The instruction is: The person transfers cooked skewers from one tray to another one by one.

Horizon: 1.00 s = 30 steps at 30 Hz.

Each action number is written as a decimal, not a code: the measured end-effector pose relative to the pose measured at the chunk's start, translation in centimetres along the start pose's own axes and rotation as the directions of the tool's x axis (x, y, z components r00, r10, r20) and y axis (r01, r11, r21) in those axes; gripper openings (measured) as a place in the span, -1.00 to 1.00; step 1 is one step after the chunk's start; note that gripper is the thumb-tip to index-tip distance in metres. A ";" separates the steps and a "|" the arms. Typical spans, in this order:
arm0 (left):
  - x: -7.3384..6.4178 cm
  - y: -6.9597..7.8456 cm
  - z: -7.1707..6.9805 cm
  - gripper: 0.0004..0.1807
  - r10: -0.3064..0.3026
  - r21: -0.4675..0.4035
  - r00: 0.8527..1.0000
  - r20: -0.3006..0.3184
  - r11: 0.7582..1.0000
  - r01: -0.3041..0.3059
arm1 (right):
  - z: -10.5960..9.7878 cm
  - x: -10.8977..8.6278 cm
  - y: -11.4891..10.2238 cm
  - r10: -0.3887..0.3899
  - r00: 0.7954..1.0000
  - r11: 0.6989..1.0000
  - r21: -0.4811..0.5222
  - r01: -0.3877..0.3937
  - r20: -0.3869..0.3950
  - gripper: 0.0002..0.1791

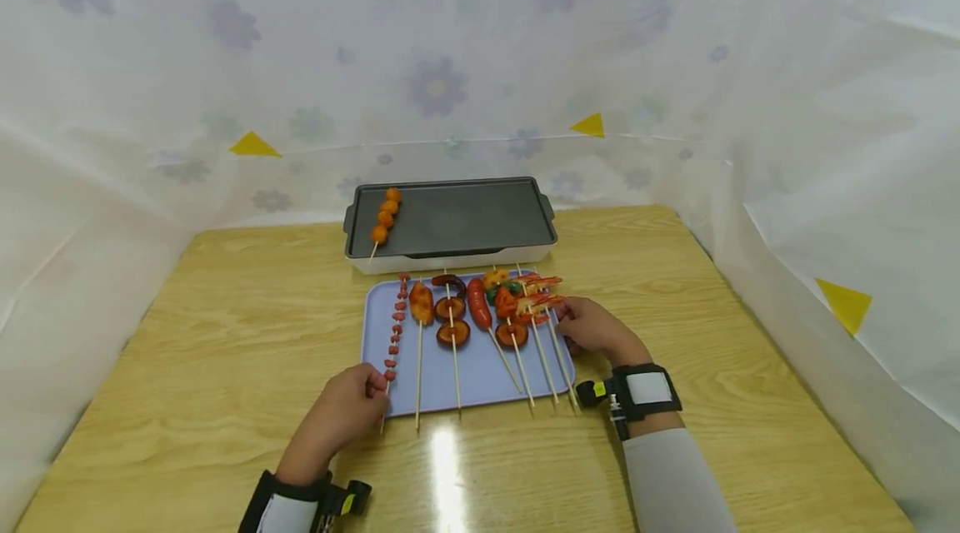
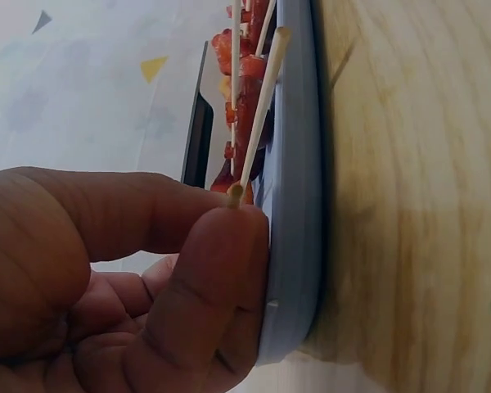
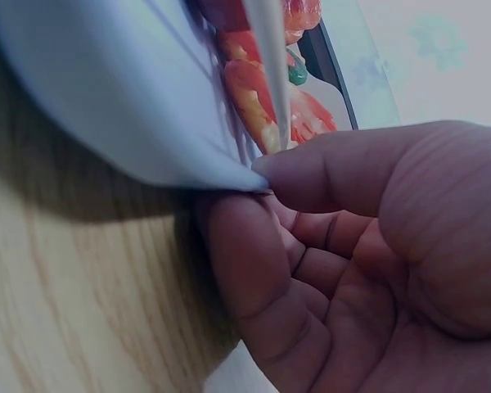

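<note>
My left hand (image 1: 354,401) is at the front left corner of a lavender tray (image 1: 472,375). Its thumb and forefinger pinch the bare stick of a skewer of small red pieces (image 1: 393,339); the stick's end (image 2: 236,193) pokes out between them in the left wrist view. At the tray's right side, my right hand (image 1: 596,328) grips the rim (image 3: 221,176), thumb above and forefinger beneath. Close to that thumb lie shrimp skewers (image 1: 538,308). Between the hands are a sausage skewer (image 1: 478,306), a mushroom skewer (image 1: 453,335) and a brown, drumstick-shaped skewer (image 1: 422,304).
Behind the tray stands a flat griddle (image 1: 465,216) with a dark plate and a pale base. A skewer of orange balls (image 1: 386,217) lies on its left part. Flower-patterned white sheeting (image 1: 435,42) surrounds the wooden table (image 1: 247,308) at the back and sides.
</note>
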State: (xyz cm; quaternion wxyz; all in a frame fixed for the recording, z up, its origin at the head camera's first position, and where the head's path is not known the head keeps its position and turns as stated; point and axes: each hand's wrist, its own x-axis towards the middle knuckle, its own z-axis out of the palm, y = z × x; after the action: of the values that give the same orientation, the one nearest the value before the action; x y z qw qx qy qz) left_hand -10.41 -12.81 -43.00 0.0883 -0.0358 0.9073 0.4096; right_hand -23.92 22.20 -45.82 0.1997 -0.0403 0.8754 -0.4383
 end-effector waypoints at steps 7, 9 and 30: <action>0.3 0.1 0.2 -0.92 -0.009 0.037 1.000 0.004 0.999 0.009 | -0.1 0.1 0.2 0.022 1.000 1.000 0.004 -0.022 0.008 -0.86; 0.4 0.0 0.3 -0.91 -0.011 0.046 1.000 -0.006 0.999 0.012 | -0.2 0.1 0.1 0.018 1.000 1.000 0.001 -0.018 0.009 -0.86; 1.0 -0.4 0.7 -0.75 -0.029 0.066 0.998 -0.049 0.997 0.032 | -0.2 0.0 -0.1 0.020 1.000 1.000 0.024 -0.020 0.015 -0.86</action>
State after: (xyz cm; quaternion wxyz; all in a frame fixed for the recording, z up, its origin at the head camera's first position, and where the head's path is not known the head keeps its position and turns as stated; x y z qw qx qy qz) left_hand -11.22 -12.58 -43.92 0.0742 -0.0565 0.9216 0.3768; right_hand -24.03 22.31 -45.65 0.2109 -0.0325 0.8691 -0.4463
